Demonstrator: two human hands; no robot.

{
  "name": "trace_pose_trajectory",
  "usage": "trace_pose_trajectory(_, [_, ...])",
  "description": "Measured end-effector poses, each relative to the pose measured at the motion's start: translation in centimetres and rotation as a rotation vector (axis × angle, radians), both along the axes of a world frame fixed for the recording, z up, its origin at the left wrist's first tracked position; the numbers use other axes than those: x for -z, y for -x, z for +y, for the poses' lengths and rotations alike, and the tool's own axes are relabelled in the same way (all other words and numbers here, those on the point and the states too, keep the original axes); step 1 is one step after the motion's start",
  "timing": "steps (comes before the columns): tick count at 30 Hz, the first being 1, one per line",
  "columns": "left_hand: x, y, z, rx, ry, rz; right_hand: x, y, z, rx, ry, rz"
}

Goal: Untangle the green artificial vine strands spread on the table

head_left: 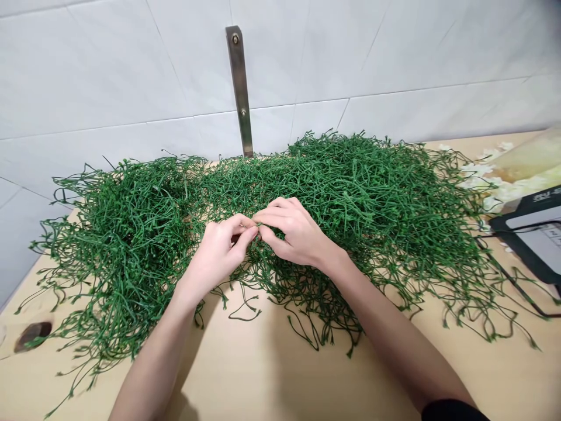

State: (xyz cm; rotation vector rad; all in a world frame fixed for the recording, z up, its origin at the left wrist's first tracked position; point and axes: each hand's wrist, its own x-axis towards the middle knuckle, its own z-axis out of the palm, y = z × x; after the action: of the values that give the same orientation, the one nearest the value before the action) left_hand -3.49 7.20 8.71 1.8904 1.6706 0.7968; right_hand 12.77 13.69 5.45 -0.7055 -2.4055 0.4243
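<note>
Bright, even overhead light; soft arm shadows fall on the desk (pixel 263 374); edges bow outward, and the right edge blurs.

left hand (pixel 217 252), right hand (pixel 294 235), fingertips pinched together

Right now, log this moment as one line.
left hand: pinching green stems | right hand: pinching same spot | stems: heaped on table against tiled wall

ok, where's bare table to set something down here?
Bare table shows between the forearms and along the near edge on both sides. The green stems cover the middle and back to the wall. Right edge is crowded: black device, white petals.
</note>
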Motion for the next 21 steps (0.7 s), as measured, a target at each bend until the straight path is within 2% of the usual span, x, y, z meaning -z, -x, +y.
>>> trace_pose_trajectory(3, [0.6, -0.3, 0.3, -0.004, 0.059, -0.106, 0.4, 0.2, 0.1, 0.032, -0.053, 0.044])
trace_pose_trajectory(5, [1.0, -0.5, 0.6, -0.003, 0.114, -0.247, 0.5, 0.2, 0.2, 0.047, -0.077, 0.057])
trace_pose_trajectory(9, [1.5, -0.5, 1.1, 0.010, 0.262, -0.555, 0.4, 0.1, 0.3, -0.012, -0.087, 0.015])
trace_pose_trajectory(12, [1.5, -0.3, 1.2, 0.021, 0.333, -0.674, 0.2, -0.1, 0.3, -0.055, -0.103, 0.007])
trace_pose_trajectory(18, [0.8, -0.3, 0.9, 0.033, 0.361, -0.638, 0.3, -1.0, 1.2, -0.100, -0.149, 0.018])
trace_pose_trajectory(21, [0.8, -0.3, 0.8, 0.013, 0.333, -0.615, 0.1, -1.8, 1.5, -0.031, -0.165, 0.082])
